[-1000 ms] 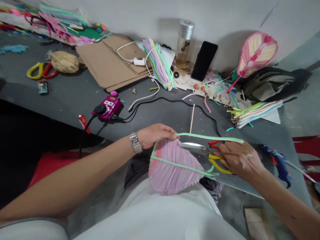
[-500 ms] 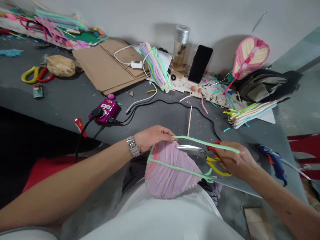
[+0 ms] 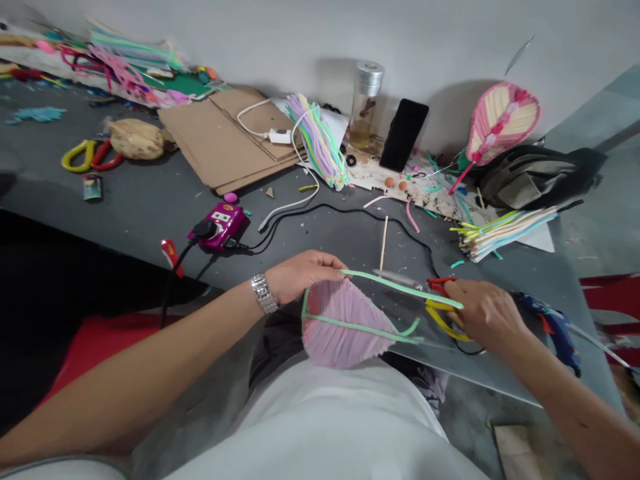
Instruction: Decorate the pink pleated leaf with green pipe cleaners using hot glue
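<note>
My left hand (image 3: 300,273), with a metal watch on the wrist, pinches the top corner of a pink leaf-shaped piece made of pipe cleaners (image 3: 343,327), which lies at the table's near edge over my lap. A light green pipe cleaner (image 3: 400,287) runs along its edge and out to the right. My right hand (image 3: 483,312) is closed around the red and yellow handles of a pair of scissors (image 3: 440,303), whose blades point left under the green strand.
A blue glue gun (image 3: 550,327) lies right of my right hand. A purple power strip (image 3: 220,225) with black cables sits ahead on the grey table (image 3: 150,193). Farther back are cardboard (image 3: 220,137), pipe-cleaner bundles (image 3: 320,137), a bottle (image 3: 366,100), a phone (image 3: 404,133) and a finished pink leaf (image 3: 503,120).
My right hand has taken up the scissors and moved them a little away from me on the table. The pink piece has shifted slightly toward me; my left hand keeps its pinch.
</note>
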The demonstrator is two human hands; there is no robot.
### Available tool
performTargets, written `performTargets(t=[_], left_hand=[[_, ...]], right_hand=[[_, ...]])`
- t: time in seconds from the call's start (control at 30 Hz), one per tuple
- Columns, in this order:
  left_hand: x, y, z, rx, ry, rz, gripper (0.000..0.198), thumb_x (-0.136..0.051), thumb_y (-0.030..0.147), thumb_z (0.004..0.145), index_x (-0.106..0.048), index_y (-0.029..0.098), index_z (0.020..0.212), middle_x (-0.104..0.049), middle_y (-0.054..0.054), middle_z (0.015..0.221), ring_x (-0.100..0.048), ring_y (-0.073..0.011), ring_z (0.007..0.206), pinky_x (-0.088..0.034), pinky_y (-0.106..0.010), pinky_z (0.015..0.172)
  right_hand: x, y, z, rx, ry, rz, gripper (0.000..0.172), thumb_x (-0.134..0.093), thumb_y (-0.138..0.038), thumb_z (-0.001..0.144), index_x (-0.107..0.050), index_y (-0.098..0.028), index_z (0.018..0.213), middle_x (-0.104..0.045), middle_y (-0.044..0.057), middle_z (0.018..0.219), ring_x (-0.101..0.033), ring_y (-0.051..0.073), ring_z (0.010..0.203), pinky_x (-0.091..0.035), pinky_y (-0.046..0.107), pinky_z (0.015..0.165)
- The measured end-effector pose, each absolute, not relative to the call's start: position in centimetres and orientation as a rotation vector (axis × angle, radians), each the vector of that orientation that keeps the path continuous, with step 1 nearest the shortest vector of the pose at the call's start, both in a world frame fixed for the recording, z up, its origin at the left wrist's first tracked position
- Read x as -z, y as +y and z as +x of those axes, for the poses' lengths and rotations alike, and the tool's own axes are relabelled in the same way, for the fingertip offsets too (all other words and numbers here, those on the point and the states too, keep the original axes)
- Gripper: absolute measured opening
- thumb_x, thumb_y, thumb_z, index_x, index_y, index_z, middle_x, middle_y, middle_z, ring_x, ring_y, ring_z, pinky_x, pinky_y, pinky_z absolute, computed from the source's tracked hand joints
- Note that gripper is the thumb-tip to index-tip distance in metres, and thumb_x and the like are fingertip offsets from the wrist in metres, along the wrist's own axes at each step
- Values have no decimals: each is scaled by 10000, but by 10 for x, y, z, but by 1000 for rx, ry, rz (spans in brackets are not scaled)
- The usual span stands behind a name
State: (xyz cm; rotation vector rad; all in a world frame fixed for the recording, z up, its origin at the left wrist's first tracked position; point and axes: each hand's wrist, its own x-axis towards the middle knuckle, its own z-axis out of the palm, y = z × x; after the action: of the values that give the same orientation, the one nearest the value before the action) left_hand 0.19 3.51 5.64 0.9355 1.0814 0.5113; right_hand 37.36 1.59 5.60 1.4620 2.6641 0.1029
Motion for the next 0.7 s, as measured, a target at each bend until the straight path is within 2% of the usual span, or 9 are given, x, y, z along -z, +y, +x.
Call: performTargets(t=[0.13, 0.27, 0.4, 0.53, 0.6, 0.7], left_hand=[[-52, 34, -5, -528, 1079, 917, 297, -847, 359, 682, -769, 158, 887, -737, -36, 858, -623, -139, 753, -475, -267, 721], [-47, 35, -5, -554, 1064, 911, 304, -849, 362, 694, -763, 159, 902, -739, -39, 884, -633, -142, 774, -488, -269, 735], [-46, 35, -5, -568, 1056, 919, 311, -839, 382, 714, -771, 163, 924, -751, -46, 909, -636, -146, 777, -497, -274, 737], [-44, 33, -8, -583, 1031, 847, 315, -775, 416, 766, -784, 159, 949, -768, -68, 955, -657, -167, 830, -504, -277, 753], [-42, 32, -7, -597, 1017, 828, 288, -760, 384, 762, -786, 154, 933, -772, -70, 963, -663, -171, 855, -504, -274, 770], [-40, 32, -5, -593, 1012, 817, 273, -761, 325, 734, -778, 152, 943, -772, -61, 941, -662, -165, 827, -499, -274, 762]], right_hand=[[-57, 32, 361, -42, 2218, 1803, 299, -533, -494, 938, -627, -210, 928, -717, 111, 779, -650, 267, 671, -304, 329, 573], [-56, 56, 330, 89, 2018, 2101, 409, -547, -590, 935, -641, -193, 965, -747, 155, 877, -695, 322, 805, -335, 344, 617], [-56, 73, 314, 150, 2084, 2122, 371, -629, -531, 917, -660, -170, 996, -744, 166, 917, -681, 301, 793, -337, 341, 622], [-68, 69, 301, 94, 2363, 2117, 157, -637, -314, 926, -679, -169, 881, -719, 156, 942, -645, 249, 813, -352, 334, 652], [-78, 60, 284, 322, 2632, 2026, 150, -580, -266, 946, -675, -183, 866, -710, 96, 893, -622, 198, 788, -383, 313, 677], [-87, 45, 251, 1078, 2898, 1589, 180, -577, -323, 965, -681, -192, 900, -687, 12, 797, -582, 130, 695, -414, 261, 664]])
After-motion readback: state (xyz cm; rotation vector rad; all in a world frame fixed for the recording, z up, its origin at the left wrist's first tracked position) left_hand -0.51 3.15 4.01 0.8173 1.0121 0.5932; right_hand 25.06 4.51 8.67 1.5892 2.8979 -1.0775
